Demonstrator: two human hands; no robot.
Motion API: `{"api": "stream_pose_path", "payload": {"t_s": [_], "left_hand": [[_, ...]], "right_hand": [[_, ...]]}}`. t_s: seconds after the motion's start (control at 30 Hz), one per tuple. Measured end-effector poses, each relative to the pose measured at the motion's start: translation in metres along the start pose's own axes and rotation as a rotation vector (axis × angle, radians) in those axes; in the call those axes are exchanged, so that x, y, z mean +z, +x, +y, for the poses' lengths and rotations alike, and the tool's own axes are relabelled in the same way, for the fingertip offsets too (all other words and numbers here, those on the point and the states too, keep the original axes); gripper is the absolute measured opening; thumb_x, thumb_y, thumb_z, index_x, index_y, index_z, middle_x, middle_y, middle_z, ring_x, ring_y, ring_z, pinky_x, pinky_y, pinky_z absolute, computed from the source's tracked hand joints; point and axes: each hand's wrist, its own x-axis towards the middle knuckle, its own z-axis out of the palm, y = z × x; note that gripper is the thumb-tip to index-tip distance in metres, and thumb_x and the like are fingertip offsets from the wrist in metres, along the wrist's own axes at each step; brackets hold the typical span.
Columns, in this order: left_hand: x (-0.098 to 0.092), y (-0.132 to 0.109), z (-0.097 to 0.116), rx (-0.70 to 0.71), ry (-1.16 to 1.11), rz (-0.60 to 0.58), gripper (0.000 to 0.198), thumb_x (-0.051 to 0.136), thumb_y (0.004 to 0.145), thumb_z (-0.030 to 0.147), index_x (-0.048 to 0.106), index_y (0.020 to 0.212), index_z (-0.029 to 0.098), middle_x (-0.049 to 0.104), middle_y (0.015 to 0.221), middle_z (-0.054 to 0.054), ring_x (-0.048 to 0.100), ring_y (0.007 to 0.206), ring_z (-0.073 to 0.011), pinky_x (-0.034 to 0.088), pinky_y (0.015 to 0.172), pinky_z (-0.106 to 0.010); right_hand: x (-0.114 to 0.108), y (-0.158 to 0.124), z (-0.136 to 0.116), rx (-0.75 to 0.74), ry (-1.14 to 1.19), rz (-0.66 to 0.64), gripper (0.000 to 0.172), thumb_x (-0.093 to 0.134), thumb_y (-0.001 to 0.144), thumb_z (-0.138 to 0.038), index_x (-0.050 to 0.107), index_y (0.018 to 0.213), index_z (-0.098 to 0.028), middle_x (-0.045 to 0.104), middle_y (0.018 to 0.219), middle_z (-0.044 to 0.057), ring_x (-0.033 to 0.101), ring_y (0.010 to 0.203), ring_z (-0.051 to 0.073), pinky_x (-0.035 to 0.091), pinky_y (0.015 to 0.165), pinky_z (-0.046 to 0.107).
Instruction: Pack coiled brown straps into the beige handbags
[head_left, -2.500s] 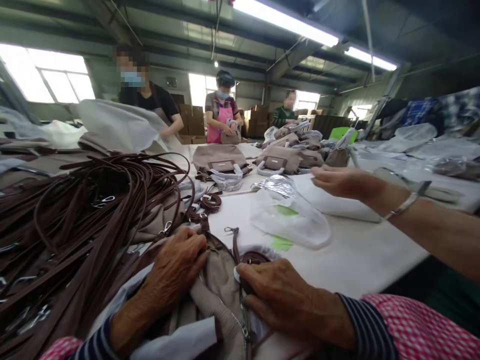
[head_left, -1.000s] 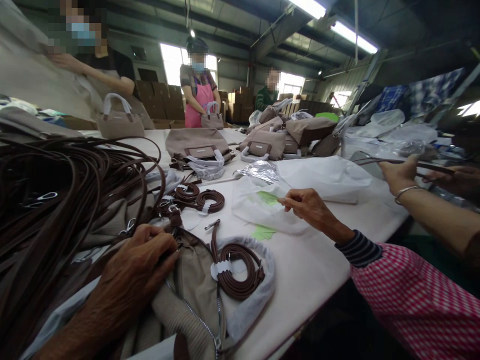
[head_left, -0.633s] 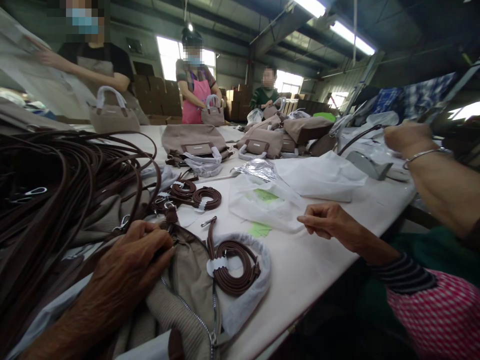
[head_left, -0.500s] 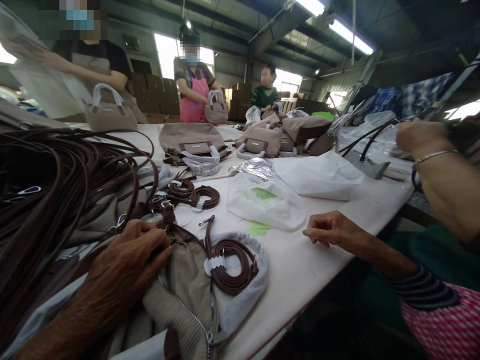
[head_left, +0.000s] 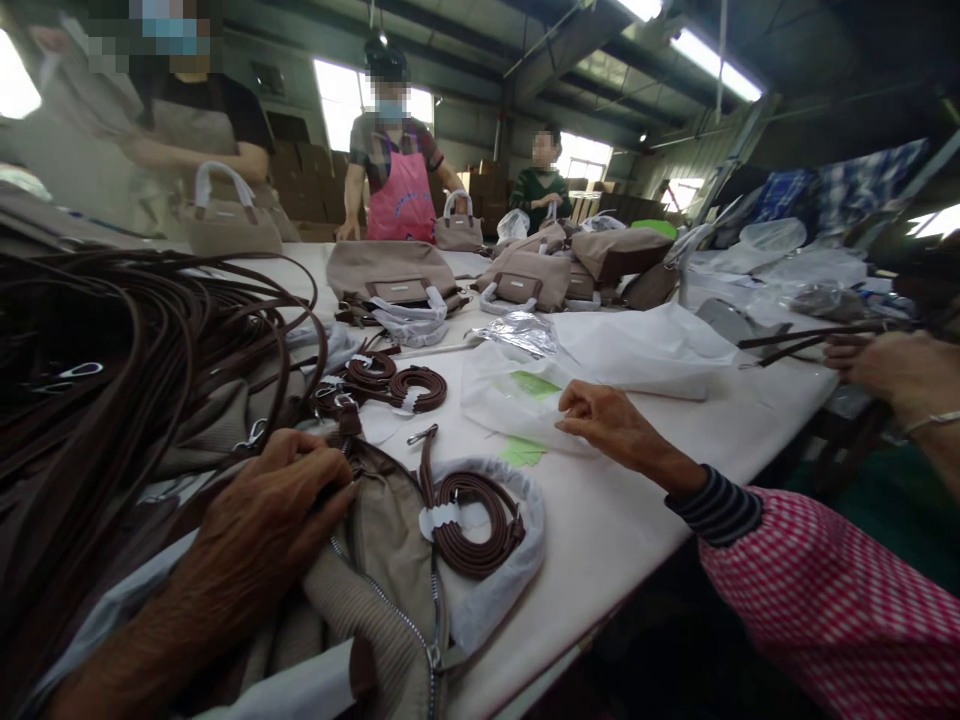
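Observation:
My left hand (head_left: 289, 490) is closed on the top edge of a taupe handbag (head_left: 390, 600), beside its zip. The bag's zipped mouth faces up, and its wrapped handle (head_left: 499, 600) lies to the right. Within that handle rests a coiled brown strap (head_left: 480, 525) with a white paper band and a metal clip. My right hand (head_left: 604, 420), in a striped cuff and red-and-white checked sleeve, is over the edge of a translucent plastic bag (head_left: 495, 385). Its fingers are bent, slightly apart, with nothing visible in them. Green slips (head_left: 523, 452) lie just below.
Many loose brown straps (head_left: 150, 300) heap up on the left. Two more coiled straps (head_left: 416, 390) lie ahead. Several taupe handbags (head_left: 390, 270) stand farther back. A co-worker's hand (head_left: 892, 365) works with dark straps at the right. Other people stand across the white table (head_left: 570, 550).
My right hand has moved left and away from me to the translucent bag. My left hand keeps its place on the handbag. At the right, the co-worker's arm has lowered and shifted outward.

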Motion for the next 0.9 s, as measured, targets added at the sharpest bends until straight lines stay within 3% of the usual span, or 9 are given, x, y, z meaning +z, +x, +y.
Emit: {"api": "stream_pose_path", "payload": {"t_s": [0.17,0.27,0.33,0.47,0.63,0.77,0.9], "left_hand": [[-0.007,0.001,0.013,-0.006,0.024,-0.051,0.023,0.047,0.097,0.034,0.059,0.082,0.021,0.056,0.096,-0.006,0.054,0.093,-0.0262,0.044,0.081,-0.04],[-0.011,0.004,0.021,-0.028,0.021,-0.076,0.022,0.049,0.097,0.032,0.059,0.083,0.02,0.054,0.097,-0.007,0.054,0.095,-0.0268,0.044,0.084,-0.041],[-0.013,0.005,0.024,-0.031,0.02,-0.087,0.02,0.049,0.097,0.031,0.059,0.084,0.02,0.054,0.096,-0.007,0.053,0.097,-0.0271,0.044,0.084,-0.04],[-0.016,0.006,0.028,-0.038,0.028,-0.118,0.019,0.05,0.099,0.027,0.059,0.084,0.02,0.055,0.096,-0.007,0.053,0.099,-0.0272,0.043,0.083,-0.039],[-0.018,0.005,0.029,-0.024,0.044,-0.12,0.019,0.051,0.1,0.024,0.057,0.083,0.019,0.054,0.095,-0.006,0.052,0.097,-0.0267,0.043,0.082,-0.039],[-0.017,0.005,0.028,-0.012,0.045,-0.101,0.018,0.054,0.099,0.022,0.056,0.081,0.019,0.054,0.095,-0.006,0.052,0.098,-0.0266,0.042,0.08,-0.038],[-0.017,0.004,0.029,-0.015,0.079,-0.107,0.017,0.055,0.098,0.02,0.057,0.08,0.019,0.054,0.094,-0.006,0.053,0.096,-0.0266,0.043,0.079,-0.038]], "right_hand": [[-0.011,-0.012,-0.004,0.035,0.164,0.024,0.026,0.073,0.083,-0.036,0.068,0.101,-0.017,0.065,0.063,-0.002,0.057,0.052,0.014,0.041,0.053,0.026],[-0.018,-0.007,-0.025,0.03,0.206,0.037,0.028,0.074,0.084,-0.042,0.074,0.094,-0.017,0.066,0.064,0.001,0.049,0.047,0.012,0.031,0.045,0.026],[-0.012,0.002,-0.045,-0.052,0.204,-0.051,0.026,0.072,0.086,-0.043,0.074,0.085,-0.017,0.065,0.063,0.001,0.048,0.048,0.011,0.03,0.046,0.026],[0.021,0.022,-0.085,-0.299,0.035,-0.248,0.022,0.067,0.09,-0.032,0.071,0.074,-0.017,0.063,0.066,0.0,0.053,0.059,0.012,0.037,0.057,0.026],[0.07,0.046,-0.113,-0.452,-0.049,-0.261,0.01,0.067,0.086,-0.016,0.07,0.077,-0.016,0.069,0.083,0.003,0.059,0.075,0.015,0.041,0.07,0.026],[0.1,0.063,-0.129,-0.472,-0.29,-0.314,0.003,0.069,0.083,-0.013,0.07,0.081,-0.016,0.073,0.091,0.007,0.063,0.087,0.02,0.038,0.073,0.028],[0.111,0.081,-0.14,-0.393,-0.443,-0.316,0.007,0.065,0.083,-0.012,0.072,0.083,-0.015,0.072,0.084,0.01,0.062,0.082,0.022,0.032,0.067,0.03]]}}
